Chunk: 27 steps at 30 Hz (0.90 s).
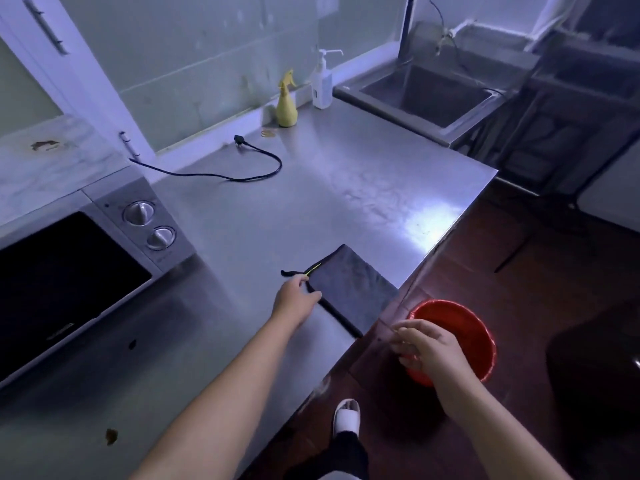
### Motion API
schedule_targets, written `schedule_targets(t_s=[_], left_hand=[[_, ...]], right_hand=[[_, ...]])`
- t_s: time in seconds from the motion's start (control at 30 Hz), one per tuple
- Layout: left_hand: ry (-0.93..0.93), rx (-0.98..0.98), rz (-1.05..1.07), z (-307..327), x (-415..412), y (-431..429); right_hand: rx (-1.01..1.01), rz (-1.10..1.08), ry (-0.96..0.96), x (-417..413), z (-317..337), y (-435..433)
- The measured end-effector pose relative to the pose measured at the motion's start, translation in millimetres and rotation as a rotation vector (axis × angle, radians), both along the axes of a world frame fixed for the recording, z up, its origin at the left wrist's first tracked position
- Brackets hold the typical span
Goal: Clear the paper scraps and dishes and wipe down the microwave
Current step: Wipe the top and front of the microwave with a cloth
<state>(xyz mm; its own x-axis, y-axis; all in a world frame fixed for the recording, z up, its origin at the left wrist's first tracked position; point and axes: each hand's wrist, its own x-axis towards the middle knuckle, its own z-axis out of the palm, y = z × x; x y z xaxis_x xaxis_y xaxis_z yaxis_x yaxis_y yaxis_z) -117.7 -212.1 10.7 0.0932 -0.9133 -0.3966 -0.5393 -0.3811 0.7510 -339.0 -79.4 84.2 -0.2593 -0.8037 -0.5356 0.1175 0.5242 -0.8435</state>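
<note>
Observing a white slipper [346, 415] on the dark floor beside the steel counter [311, 202]. Recording a brown scrap [111, 436] lying on the counter's near part, in front of the microwave, and a smaller dark speck [132, 344] just beyond it.

Finding the right hand [426, 348] hanging off the counter's edge, over a red bucket [464, 327] on the floor, fingers loosely curled; failing to determine any hold on an object there. Finding the left hand [296, 301] reaching forward, thumb and fingers pinching the near left edge of a folded dark cloth [353, 289] lying flat at the counter's right edge.

Locating the microwave [69, 271] at the left on the counter, door dark and closed, two round silver dials [138, 213] set one above the other on its right panel. Detecting faint lettering low on the door, too dim for reading.

Tracing a black power cord [225, 174] from behind the microwave across the counter, its plug [239, 138] lying loose near the wall. Recording a yellow spray bottle [286, 105] and a white pump bottle [322, 88] standing side by side at the wall, the pump bottle's label illegible. Sighting a steel sink [426, 95] beyond the counter's far end.
</note>
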Motion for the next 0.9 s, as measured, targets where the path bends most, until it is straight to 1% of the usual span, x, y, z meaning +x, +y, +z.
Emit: schedule_targets(t_s=[0.1,0.23,0.3,0.4,0.5,0.6,0.73,0.83,0.9], left_hand=[[-0.162,0.022,-0.113,-13,-17,-57],[-0.555,0.161,-0.328,-23,-37,-102],[-0.625,0.204,-0.352,-25,-43,-109],[-0.593,0.277,-0.365,-28,-49,-119],[-0.479,0.282,-0.348,-20,-53,-113],[-0.328,0.197,-0.268,0,-55,-95],[-0.214,0.081,-0.128,48,-70,-55],[-0.246,-0.072,-0.015,92,-91,-25],[-0.303,-0.198,0.015,117,-107,-8]], right_hand=[[0.045,0.006,0.018,-27,1,-37],[0.079,-0.081,0.033,-61,2,-74],[0.102,-0.081,0.005,-66,2,-87],[0.129,-0.05,-0.036,-69,2,-112],[0.173,0.048,-0.078,-65,2,-135],[0.253,0.229,-0.114,-54,-1,-155],[0.376,0.477,-0.239,-43,-4,-172],[0.401,0.548,-0.388,-34,-1,-182],[0.398,0.586,-0.535,-25,6,-189]])
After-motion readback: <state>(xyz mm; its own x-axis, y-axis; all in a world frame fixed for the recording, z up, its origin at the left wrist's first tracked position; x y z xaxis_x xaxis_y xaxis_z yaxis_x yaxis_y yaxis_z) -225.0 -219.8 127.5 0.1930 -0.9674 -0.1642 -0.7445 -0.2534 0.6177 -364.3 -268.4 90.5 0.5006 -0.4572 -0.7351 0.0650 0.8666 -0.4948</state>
